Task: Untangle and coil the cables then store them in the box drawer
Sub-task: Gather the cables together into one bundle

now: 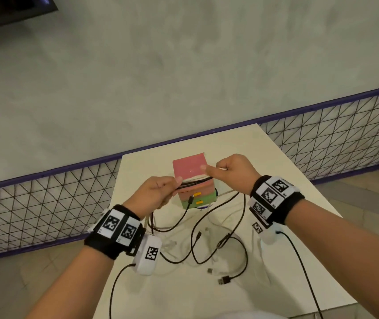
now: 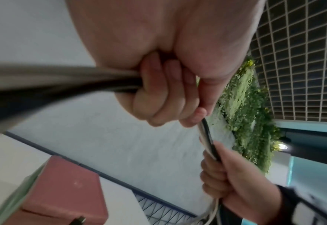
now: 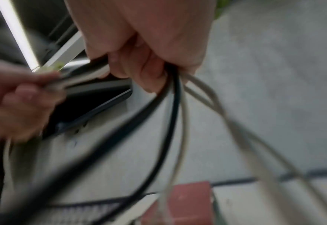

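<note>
Both hands hold one bundle of black and white cables [image 1: 195,180] stretched taut between them, above the box. My left hand [image 1: 158,192] grips its left end in a fist [image 2: 168,94]. My right hand [image 1: 230,171] grips the right end [image 3: 139,68], thumb along the strands. Loose lengths of the same cables [image 1: 218,240] hang from both fists onto the white table [image 1: 287,261], tangled, with USB plugs [image 1: 224,280] lying free. The box [image 1: 192,180] has a pink top, a pink drawer and a green drawer with yellow handles, all closed.
The table stands against a purple-framed wire mesh fence [image 1: 45,203], with a grey floor beyond. A black lead [image 1: 299,256] runs from each wrist camera toward me. The box sits at the table's far middle; the cable tangle fills the middle.
</note>
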